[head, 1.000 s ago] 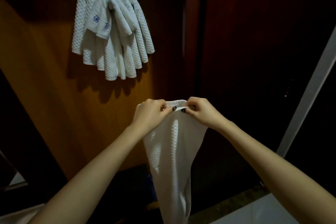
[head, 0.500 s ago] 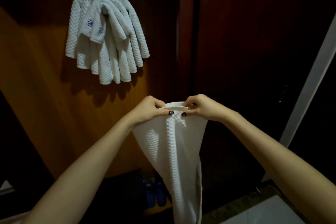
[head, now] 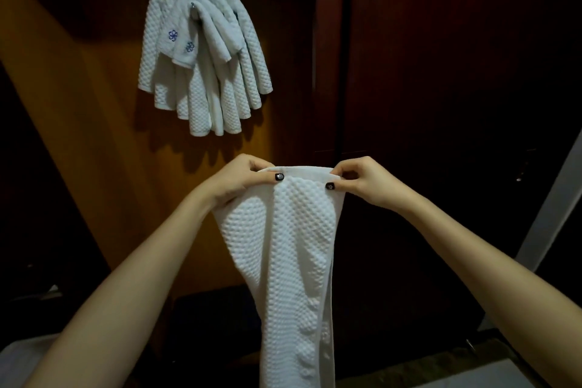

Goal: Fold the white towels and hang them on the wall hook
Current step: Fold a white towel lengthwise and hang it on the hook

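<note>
Dim wooden wall (head: 94, 123), hook (head: 192, 5) draped with folded waffle-weave towels (head: 204, 72). Below those, left hand (head: 242, 181) and right hand (head: 362, 181) pinching a white towel (head: 293, 246), now spread wider apart, top hem stretched flat.

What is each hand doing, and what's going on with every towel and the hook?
Left hand: pinching the held towel's top edge.
Right hand: pinching the same edge.
Held towel: hanging down from both hands, not yet on the hook.
Hung towels: folded, draped over the hook.
Wall hook: loaded, mostly covered.
</note>
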A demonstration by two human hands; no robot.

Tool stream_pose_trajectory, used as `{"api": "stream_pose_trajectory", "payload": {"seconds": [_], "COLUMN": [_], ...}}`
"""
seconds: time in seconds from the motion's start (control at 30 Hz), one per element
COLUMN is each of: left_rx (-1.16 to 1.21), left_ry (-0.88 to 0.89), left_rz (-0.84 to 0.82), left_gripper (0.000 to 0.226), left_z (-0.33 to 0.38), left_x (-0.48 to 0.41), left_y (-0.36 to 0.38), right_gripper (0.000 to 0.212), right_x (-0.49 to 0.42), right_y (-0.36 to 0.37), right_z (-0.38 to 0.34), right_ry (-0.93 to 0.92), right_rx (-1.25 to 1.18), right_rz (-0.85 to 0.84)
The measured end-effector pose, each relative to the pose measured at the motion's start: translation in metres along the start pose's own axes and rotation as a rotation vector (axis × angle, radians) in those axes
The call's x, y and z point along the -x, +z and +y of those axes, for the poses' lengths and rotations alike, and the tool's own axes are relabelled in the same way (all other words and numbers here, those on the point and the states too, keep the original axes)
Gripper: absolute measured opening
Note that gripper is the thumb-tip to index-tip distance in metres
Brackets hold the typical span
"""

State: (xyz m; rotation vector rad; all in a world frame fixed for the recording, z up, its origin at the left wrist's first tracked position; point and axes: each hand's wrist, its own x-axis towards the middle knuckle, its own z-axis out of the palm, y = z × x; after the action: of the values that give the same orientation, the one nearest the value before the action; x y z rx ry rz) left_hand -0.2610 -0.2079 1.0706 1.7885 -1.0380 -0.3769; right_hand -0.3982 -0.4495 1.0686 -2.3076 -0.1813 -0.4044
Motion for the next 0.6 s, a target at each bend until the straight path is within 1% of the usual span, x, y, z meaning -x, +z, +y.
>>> {"api": "stream_pose_trajectory", "payload": {"seconds": [0.1, 0.2, 0.27, 0.3, 0.37, 0.43, 0.47, 0.53, 0.6], "left_rx": [-0.128, -0.275, -0.357, -0.394, -0.461, -0.444, -0.412, -0.391, -0.465], "left_ry": [-0.033, -0.043, -0.054, -0.042, 0.020, 0.049, 0.037, -0.017, -0.085], "left_rz": [-0.041, -0.081, -0.077, -0.059, 0.017, 0.101, 0.125, 0.120, 0.057], "left_gripper": [0.048, 0.058, 0.053, 0.049, 0.043, 0.045, 0.045, 0.044, 0.035], "left_z": [0.007, 0.014, 0.014, 0.012, 0.008, 0.007, 0.006, 0.006, 0.000], "left_x": [0.006, 0.014, 0.020, 0.021, 0.020, 0.016, 0.014, 0.009, 0.008], "left_y": [-0.006, -0.011, -0.010, -0.006, 0.002, 0.009, 0.009, 0.009, 0.008], "right_gripper": [0.010, 0.012, 0.013, 0.014, 0.016, 0.016, 0.014, 0.012, 0.012], "right_x": [0.001, 0.001, 0.000, -0.001, -0.005, -0.011, -0.014, -0.017, -0.017], "right_y": [0.005, 0.006, 0.008, 0.009, 0.008, 0.001, -0.003, -0.008, -0.012], "right_z": [0.000, -0.002, -0.004, -0.005, -0.006, -0.006, -0.005, -0.003, 0.004], "right_ry": [-0.037, -0.055, -0.088, -0.125, -0.190, -0.181, -0.168, -0.152, -0.134], "right_rx": [0.006, 0.016, 0.071, 0.141, 0.286, 0.340, 0.348, 0.359, 0.352], "right_rz": [0.032, 0.059, 0.065, 0.062, 0.063, 0.092, 0.105, 0.121, 0.144]}}
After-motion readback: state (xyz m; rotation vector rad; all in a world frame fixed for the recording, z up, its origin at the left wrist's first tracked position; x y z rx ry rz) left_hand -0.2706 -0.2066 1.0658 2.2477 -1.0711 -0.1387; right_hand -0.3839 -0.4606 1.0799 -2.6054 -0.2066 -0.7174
